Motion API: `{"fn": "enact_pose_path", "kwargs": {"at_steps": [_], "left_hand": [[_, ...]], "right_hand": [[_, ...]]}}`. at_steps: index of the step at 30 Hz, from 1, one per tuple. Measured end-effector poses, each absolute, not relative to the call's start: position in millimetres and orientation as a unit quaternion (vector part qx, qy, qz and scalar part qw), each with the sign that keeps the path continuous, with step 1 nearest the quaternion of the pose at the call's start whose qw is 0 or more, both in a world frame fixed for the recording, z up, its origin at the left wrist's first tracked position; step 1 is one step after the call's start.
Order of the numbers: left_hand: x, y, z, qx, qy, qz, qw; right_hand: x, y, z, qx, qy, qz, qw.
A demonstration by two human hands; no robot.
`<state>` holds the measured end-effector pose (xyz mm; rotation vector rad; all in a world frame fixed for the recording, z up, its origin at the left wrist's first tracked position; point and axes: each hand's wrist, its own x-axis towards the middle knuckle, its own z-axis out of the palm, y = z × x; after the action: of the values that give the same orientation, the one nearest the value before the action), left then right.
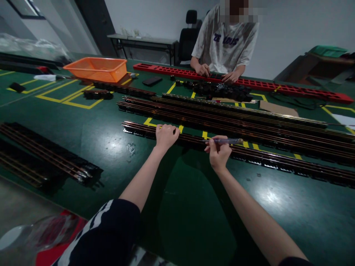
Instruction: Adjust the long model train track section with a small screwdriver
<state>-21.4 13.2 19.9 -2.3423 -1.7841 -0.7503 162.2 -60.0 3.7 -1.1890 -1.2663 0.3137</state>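
This looks like a workshop or small assembly room, judging by the broad green tabletop (194,207) marked with yellow lines (89,107), the long dark strips (244,123) laid out in rows, the orange basket (111,75) and a co-worker (224,44) opposite.

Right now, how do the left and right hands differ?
The left hand shows no tool, while the right hand grips a tool with a clear, purplish handle. The left hand is closer to the visible left end of the nearest dark strip; the right hand is farther along it. Both are bare and at that strip.
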Motion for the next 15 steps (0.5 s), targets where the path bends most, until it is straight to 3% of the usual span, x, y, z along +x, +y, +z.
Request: {"fn": "enact_pose_path", "kwargs": {"at_steps": [15], "left_hand": [[3.3,4.1,14.7,-0.822,-0.527,-0.212,0.045]], "right_hand": [[161.4,-59.7,3.9,-0.512,-0.57,0.13,0.629]]}}
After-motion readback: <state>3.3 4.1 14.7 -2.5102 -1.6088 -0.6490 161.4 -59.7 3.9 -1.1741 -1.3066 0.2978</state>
